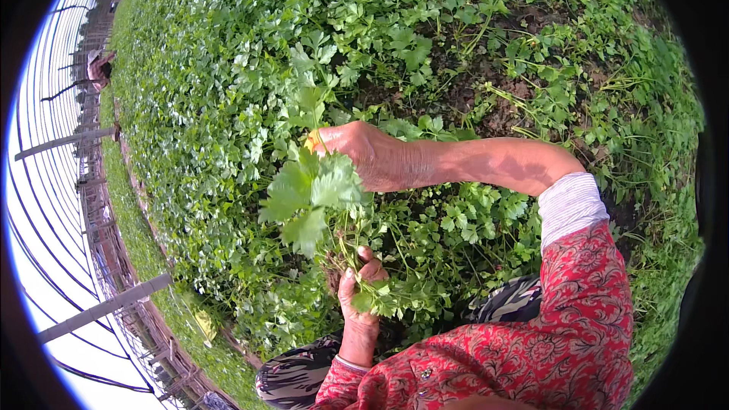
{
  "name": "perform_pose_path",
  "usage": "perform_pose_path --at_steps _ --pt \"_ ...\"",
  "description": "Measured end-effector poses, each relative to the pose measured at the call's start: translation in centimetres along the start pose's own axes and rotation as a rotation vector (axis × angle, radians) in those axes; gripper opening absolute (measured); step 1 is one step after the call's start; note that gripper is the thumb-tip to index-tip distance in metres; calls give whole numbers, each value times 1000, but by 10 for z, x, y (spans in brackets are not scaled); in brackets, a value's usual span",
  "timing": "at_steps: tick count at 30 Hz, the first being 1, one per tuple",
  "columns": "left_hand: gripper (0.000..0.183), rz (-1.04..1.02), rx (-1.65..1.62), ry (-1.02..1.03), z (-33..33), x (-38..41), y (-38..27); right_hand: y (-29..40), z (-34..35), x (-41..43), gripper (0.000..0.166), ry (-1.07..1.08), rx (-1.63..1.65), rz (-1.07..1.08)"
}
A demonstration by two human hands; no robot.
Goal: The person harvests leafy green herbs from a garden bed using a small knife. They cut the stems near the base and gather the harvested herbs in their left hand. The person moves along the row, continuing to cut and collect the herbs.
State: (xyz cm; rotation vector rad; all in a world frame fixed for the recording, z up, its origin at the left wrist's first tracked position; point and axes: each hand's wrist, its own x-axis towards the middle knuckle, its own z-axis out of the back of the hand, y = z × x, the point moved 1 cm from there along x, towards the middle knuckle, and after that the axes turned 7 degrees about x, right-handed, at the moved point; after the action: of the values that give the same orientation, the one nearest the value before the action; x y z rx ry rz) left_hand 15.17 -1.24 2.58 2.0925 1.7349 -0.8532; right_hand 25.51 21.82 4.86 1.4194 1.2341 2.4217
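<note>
My left hand (364, 282) is closed round a small bunch of celery seedlings (390, 296), with roots and clinging soil (336, 265) showing at its fingers. Above it, my right hand (356, 151) is curled with its fingertips turned down out of sight. Something yellow-orange (311, 141) shows at its thumb and fingertips; I cannot tell what it is. Broad celery leaves (319, 196), slightly blurred, hang just below the right hand, between the two hands. Whether the right hand grips their stems is hidden.
Dense celery plants (228, 97) spread ahead and to the left. Bare brown soil (507, 102) shows among sparser plants at upper right. My patterned trouser knees (296, 373) are close below. Bamboo poles (108, 306) and a hooped frame stand at left; another person (98, 71) is far off.
</note>
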Motion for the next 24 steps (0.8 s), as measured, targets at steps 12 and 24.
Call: perform_pose_path --at_steps 12,24 --pt "70 -319 496 -286 4 -18 3 59 -74 -50 40 547 78 99" --pt "28 -185 -54 -33 -13 -33 5 -104 57 -30 31 174 358 -961"
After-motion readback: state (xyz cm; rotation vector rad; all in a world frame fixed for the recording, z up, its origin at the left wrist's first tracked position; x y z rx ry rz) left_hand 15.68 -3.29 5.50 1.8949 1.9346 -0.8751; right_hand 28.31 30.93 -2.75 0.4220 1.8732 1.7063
